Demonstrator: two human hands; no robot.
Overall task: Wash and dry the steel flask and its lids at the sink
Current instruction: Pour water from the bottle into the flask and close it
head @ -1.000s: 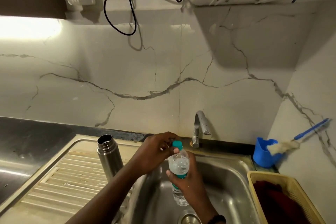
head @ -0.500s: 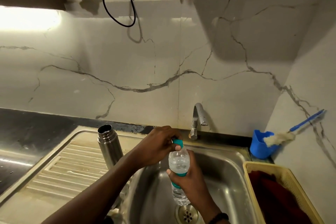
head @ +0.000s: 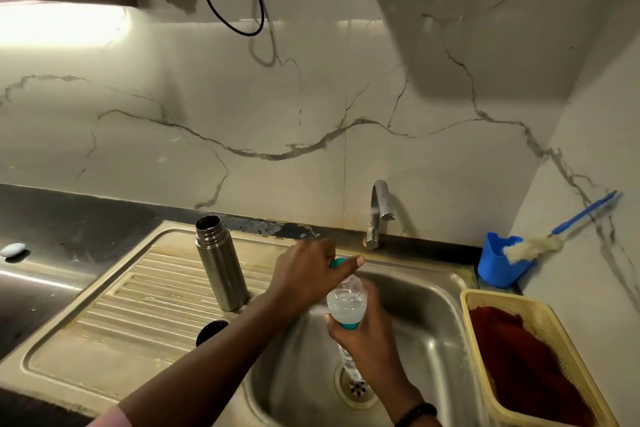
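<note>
Holding the plastic bottle (head: pixel 346 305) over the sink (head: pixel 433 291), we grip it with our right hand (head: pixel 372 340) while our left hand (head: pixel 304 277) pinches its teal cap (head: pixel 336 262), likely so spills drain, leaving the open steel flask (head: pixel 220 263) upright on the drainboard (head: pixel 131 302).

dim kitchen, bright glare upper left, wide-angle edge distortion

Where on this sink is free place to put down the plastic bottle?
Free: the ribbed drainboard left of the steel flask, and the flat strip at its near edge. Crowded: around the flask and black lid; the basin under both hands; the yellow basket, filled by red cloth.
</note>
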